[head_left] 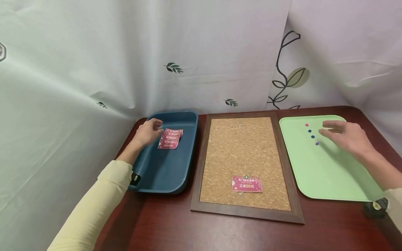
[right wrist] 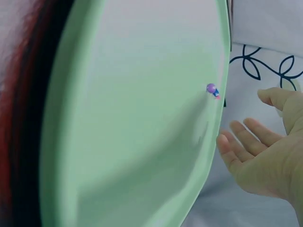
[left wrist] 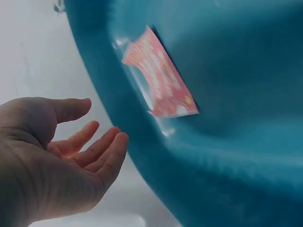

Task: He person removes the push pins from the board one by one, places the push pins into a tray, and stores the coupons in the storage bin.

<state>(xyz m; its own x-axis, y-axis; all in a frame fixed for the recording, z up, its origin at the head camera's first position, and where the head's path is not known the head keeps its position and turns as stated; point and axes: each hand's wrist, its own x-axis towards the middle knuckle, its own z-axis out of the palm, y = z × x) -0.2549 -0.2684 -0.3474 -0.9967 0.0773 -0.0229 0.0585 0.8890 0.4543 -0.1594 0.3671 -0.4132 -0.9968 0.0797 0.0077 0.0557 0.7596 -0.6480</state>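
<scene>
Over the blue tray hangs my left hand, fingers loosely bent, holding nothing. Several pink coupons lie overlapped in that tray, just right of the hand; the left wrist view shows the coupons apart from the fingers. Above the green tray is my right hand, thumb and fingers spread and holding nothing. Left of it a line of small push pins, pink, blue and purple, rests on the tray. In the right wrist view the purple pin stands nearest, apart from the hand.
Between the trays lies a wood-framed cork board. One pink coupon is fixed near its lower edge by a green pin. A clear pin sits near the top. A patterned white curtain hangs behind the dark red table.
</scene>
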